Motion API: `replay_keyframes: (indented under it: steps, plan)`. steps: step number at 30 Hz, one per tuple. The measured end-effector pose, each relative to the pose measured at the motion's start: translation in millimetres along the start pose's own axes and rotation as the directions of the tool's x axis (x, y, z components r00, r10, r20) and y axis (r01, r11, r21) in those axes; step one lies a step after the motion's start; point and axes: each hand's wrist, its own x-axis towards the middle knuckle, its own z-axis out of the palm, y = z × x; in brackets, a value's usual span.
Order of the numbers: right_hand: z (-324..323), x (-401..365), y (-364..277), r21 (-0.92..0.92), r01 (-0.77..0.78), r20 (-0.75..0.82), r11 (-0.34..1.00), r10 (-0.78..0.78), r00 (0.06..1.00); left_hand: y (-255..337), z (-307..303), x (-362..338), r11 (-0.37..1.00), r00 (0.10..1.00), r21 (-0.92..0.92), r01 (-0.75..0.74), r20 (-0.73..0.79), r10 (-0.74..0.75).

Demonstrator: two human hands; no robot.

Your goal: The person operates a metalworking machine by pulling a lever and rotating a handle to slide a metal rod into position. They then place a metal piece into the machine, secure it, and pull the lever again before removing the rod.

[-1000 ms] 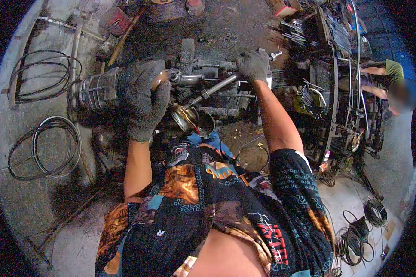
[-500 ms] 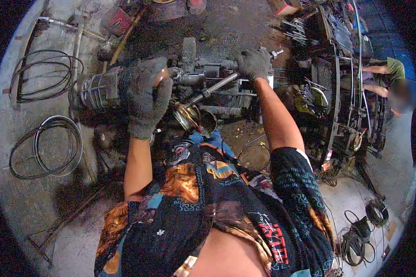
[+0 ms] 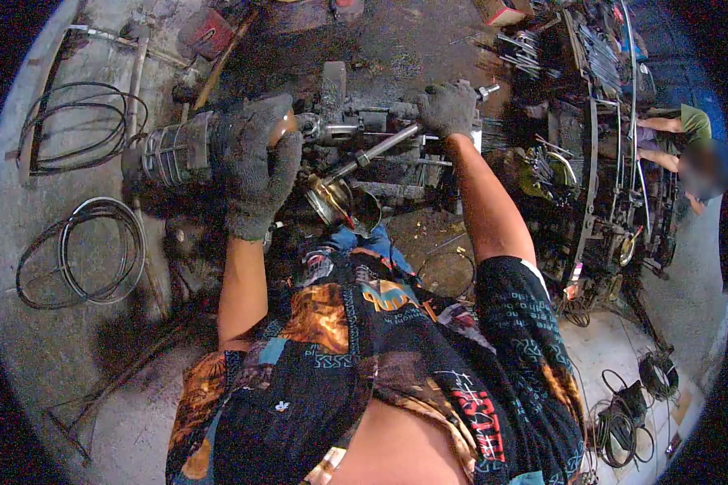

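A dark machine point(image 3: 380, 190) lies across the space in front of me. My left hand point(image 3: 259, 162), in a grey glove, rests by its round, ribbed motor-like end point(image 3: 174, 153); the fingers are curled, and what they hold is hidden. A bare fingertip shows through the glove. My right hand point(image 3: 446, 109), also gloved, is closed around the upper end of a metal bar point(image 3: 388, 145). The bar slants down left towards a round metal cup-like part point(image 3: 329, 202) with something red in it. Past my right hand, a bolt-like tip point(image 3: 488, 91) sticks out.
Coiled cables point(image 3: 101, 250) are on the left. At the right, a metal rack point(image 3: 588, 186) holds rods, with a bowl of thin metal pieces point(image 3: 548, 176) beside it. Another person point(image 3: 692, 121) is beyond the rack. Black cable coils point(image 3: 619, 424) lie at the lower right.
The view has shifted slightly. Both hands keep nearly the same places and grips, with the bar still slanting between the cup-like part and my right hand.
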Motion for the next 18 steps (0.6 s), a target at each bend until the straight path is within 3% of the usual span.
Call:
replay_keyframes:
  steps: [1,3,7,10,18]
  plan:
    - [1.7,-0.9,2.1,-0.008,-0.012,0.04,1.0,0.013,0.999,2.7,0.6,-4.5,1.0,1.0,-0.002,0.004,0.001,-0.004]
    - [-2.1,-0.5,2.7,-0.022,-0.001,0.036,1.0,0.001,0.999,23.2,-3.5,1.3,0.987,0.987,0.027,0.16,0.021,-0.161]
    - [-13.2,1.1,-0.8,-0.024,0.003,0.1,1.0,0.0,0.995,29.3,-6.0,8.1,0.992,0.992,0.007,0.126,-0.003,-0.126]
    - [2.3,-0.8,5.2,-0.012,0.001,0.007,1.0,-0.001,1.0,34.0,-7.9,12.1,0.99,0.992,0.08,0.116,0.034,-0.119]
    - [-11.5,-3.0,-0.3,0.047,-0.056,0.076,0.997,0.052,0.996,29.3,-9.8,10.4,0.993,0.996,0.094,0.071,0.054,-0.076]
